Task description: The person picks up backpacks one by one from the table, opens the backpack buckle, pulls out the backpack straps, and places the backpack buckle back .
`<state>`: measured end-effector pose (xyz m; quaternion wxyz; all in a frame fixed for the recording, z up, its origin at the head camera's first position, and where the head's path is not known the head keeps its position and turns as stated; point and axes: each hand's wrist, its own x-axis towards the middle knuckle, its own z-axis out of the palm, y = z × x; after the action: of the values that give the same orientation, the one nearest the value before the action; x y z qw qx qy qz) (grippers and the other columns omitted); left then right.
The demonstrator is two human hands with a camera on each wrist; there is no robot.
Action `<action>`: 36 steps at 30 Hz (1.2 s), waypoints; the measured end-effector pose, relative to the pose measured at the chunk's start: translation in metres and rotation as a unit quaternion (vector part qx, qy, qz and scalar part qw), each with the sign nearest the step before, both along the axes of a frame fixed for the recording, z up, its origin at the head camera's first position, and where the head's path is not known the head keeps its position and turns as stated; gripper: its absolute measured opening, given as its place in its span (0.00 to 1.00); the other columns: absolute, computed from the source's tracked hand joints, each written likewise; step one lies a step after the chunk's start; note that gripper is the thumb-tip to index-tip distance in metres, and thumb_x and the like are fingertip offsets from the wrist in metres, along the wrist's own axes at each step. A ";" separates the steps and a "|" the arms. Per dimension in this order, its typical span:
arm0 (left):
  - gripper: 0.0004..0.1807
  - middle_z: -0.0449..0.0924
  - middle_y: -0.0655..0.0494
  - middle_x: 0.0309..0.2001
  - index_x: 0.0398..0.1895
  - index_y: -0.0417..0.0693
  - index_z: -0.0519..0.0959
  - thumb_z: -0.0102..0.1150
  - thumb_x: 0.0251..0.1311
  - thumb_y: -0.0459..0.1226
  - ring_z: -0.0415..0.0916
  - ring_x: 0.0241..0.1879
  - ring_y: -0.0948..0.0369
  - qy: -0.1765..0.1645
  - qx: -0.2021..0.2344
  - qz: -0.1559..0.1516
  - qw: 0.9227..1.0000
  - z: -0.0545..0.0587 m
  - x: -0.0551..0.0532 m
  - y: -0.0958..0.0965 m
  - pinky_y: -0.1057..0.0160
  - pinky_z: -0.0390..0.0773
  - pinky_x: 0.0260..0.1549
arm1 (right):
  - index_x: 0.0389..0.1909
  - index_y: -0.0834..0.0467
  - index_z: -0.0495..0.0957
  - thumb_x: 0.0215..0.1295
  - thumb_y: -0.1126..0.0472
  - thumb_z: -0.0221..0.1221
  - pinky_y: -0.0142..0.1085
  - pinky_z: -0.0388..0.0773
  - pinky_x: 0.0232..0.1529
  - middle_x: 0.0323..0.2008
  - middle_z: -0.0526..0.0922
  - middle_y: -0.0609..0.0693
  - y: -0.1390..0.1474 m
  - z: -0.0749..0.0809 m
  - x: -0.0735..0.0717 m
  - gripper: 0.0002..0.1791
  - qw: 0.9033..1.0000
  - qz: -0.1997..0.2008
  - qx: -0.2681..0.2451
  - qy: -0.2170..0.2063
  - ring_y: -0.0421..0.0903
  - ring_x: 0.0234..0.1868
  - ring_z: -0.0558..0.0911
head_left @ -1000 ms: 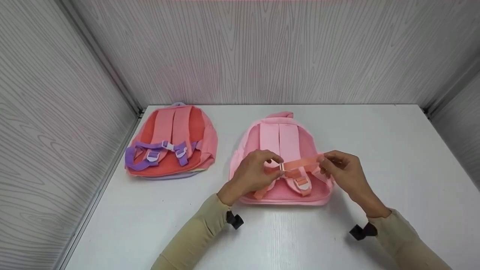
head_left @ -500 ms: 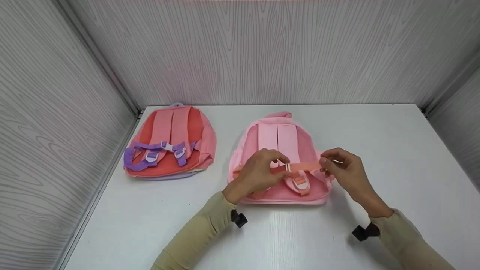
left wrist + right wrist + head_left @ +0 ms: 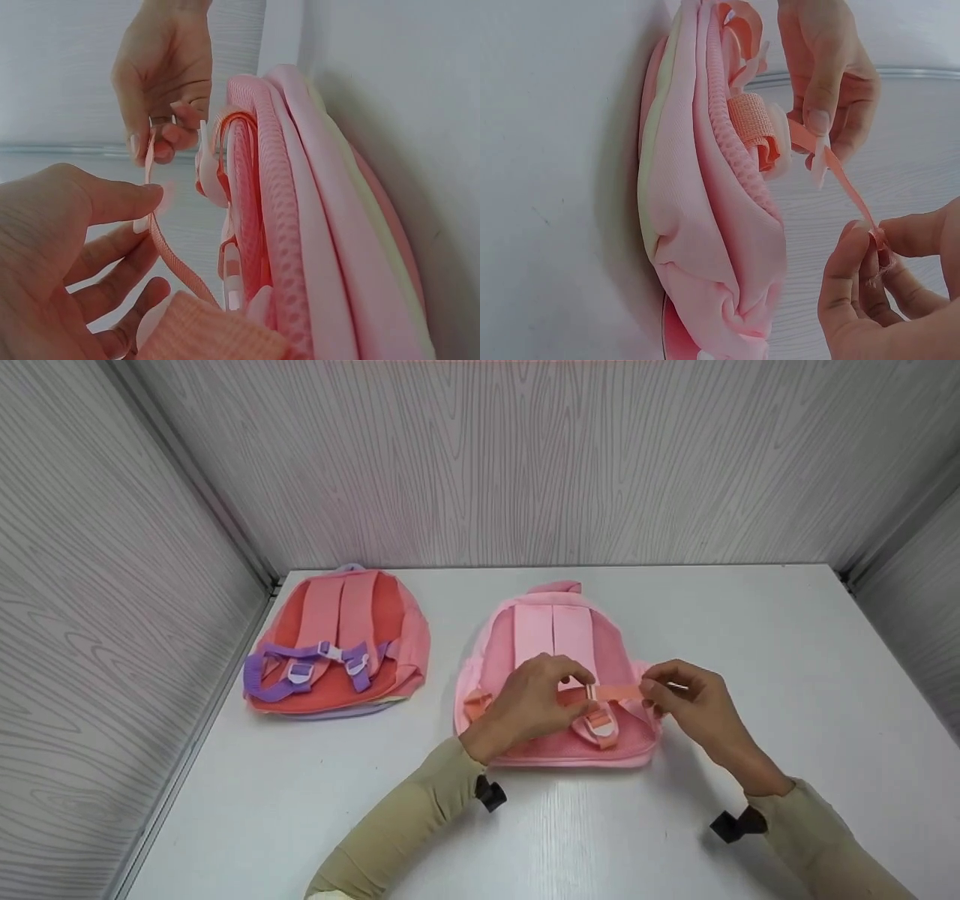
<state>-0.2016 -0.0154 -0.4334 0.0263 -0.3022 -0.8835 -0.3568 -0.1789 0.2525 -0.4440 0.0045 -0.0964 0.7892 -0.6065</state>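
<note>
A pink backpack (image 3: pixel 534 630) lies on the table with its shoulder straps up. Above its lower part, my left hand (image 3: pixel 529 701) pinches a white strap slider (image 3: pixel 820 161) between thumb and index finger. An orange webbing strap (image 3: pixel 619 693) runs through the slider and stretches to my right hand (image 3: pixel 690 705). That hand pinches the strap's end between thumb and fingertips, beside the backpack's right edge. In both wrist views the strap is lifted off the back panel. Another orange strap with a white buckle (image 3: pixel 602 727) rests just below the hands.
At the left of the white table (image 3: pixel 405 825) lies a coral-red backpack (image 3: pixel 319 611), also back side up, with purple straps (image 3: pixel 274 694) and white buckles. Grey wood-grain panels (image 3: pixel 480 465) stand behind and at both sides.
My left hand has slid to the right with the slider along the orange strap, closer to my right hand. The right hand has barely moved. The strap length between the hands is shorter.
</note>
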 end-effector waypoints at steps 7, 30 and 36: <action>0.15 0.89 0.62 0.46 0.51 0.52 0.89 0.74 0.65 0.45 0.82 0.50 0.58 0.000 -0.011 0.002 1.000 0.002 -0.001 0.008 0.63 0.78 0.55 | 0.51 0.66 0.83 0.75 0.60 0.66 0.32 0.86 0.37 0.38 0.85 0.53 0.004 -0.001 0.002 0.13 1.000 0.005 0.016 -0.009 0.44 0.33 0.85; 0.15 0.88 0.64 0.46 0.52 0.53 0.90 0.74 0.63 0.43 0.76 0.44 0.65 -0.017 -0.015 -0.004 1.000 0.000 -0.001 0.039 0.69 0.76 0.47 | 0.49 0.66 0.84 0.76 0.61 0.65 0.33 0.82 0.33 0.36 0.85 0.51 0.014 -0.007 0.002 0.11 1.000 0.010 0.028 -0.004 0.43 0.32 0.83; 0.14 0.88 0.63 0.45 0.52 0.51 0.90 0.72 0.63 0.40 0.75 0.41 0.65 -0.023 -0.016 0.002 1.000 -0.006 0.000 0.048 0.68 0.74 0.43 | 0.49 0.64 0.85 0.76 0.61 0.66 0.33 0.82 0.34 0.37 0.87 0.52 0.017 -0.009 0.002 0.11 0.999 0.005 0.045 -0.011 0.42 0.32 0.83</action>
<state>-0.2011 0.0331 -0.4393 0.0015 -0.2928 -0.8901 -0.3494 -0.1771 0.2699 -0.4533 0.0202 -0.0933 0.8152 -0.5712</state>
